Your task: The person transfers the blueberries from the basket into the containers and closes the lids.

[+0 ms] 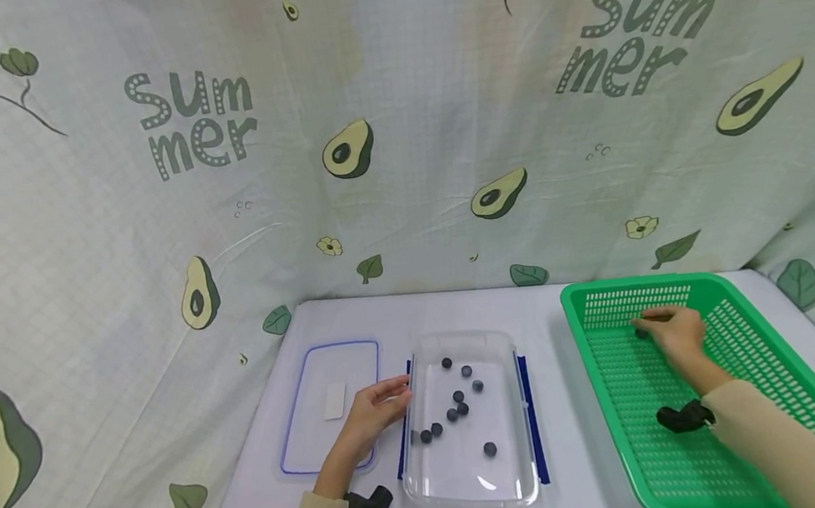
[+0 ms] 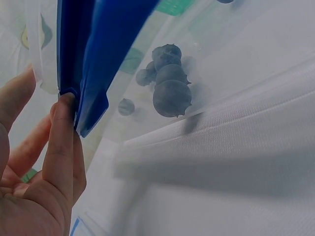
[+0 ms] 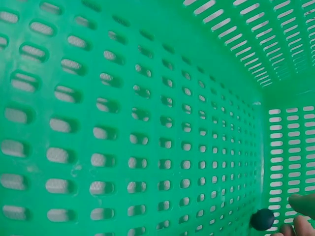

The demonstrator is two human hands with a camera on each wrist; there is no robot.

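A clear plastic container (image 1: 471, 481) with blue side clips stands in the middle of the table, with several blueberries (image 1: 490, 449) on its bottom. My left hand (image 1: 379, 412) is at its left side; in the left wrist view the fingertips touch a blue clip (image 2: 93, 59), while the thumb stands apart. On the right, my right hand (image 1: 677, 336) reaches into a green basket (image 1: 628, 463). One blueberry (image 3: 262, 219) lies by its fingertips near the basket's far wall. Thumb and fingers are spread beside that berry, and only their tips show in the right wrist view.
A clear lid (image 1: 307, 433) with a blue rim lies flat left of the container, partly behind my left hand. A printed curtain (image 1: 407, 120) hangs behind the white table (image 1: 557, 438). The basket's raised, slotted walls surround my right hand.
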